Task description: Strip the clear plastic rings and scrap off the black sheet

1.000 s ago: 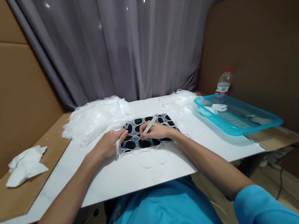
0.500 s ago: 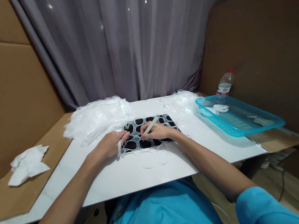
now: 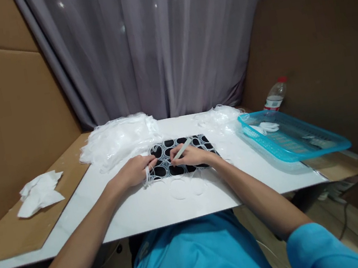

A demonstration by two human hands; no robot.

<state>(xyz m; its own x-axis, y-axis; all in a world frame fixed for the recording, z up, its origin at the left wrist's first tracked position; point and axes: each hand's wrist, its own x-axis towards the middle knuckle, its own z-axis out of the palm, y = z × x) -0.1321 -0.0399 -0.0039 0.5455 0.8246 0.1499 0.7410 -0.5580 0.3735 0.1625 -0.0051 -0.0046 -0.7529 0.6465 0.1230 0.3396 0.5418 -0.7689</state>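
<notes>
A black sheet with a pale oval pattern [image 3: 178,170] lies on the white table. My right hand [image 3: 191,155] rests over its middle, closed round a pale, slim pen-like tool [image 3: 182,148] that slants up to the right; its tip is hidden by my fingers. At the sheet's left edge is my left hand [image 3: 136,169], fingers closed, with thumb and fingertips near the pattern. Thin white loops [image 3: 147,176] hang from that hand. Just below the sheet, thin white oval rings [image 3: 177,189] lie on the table.
A heap of thin white film-like pieces [image 3: 120,137] sits behind my left hand, and a smaller heap [image 3: 219,117] at back right. To the right are a blue basket [image 3: 293,155] holding white rings and a bottle [image 3: 275,96]. Crumpled tissue [image 3: 40,193] lies left, beside cardboard walls [image 3: 5,113].
The whole view has shifted slightly, so things appear a little further right. Both hands keep nearly the same place over the sheet, with the same things in them.
</notes>
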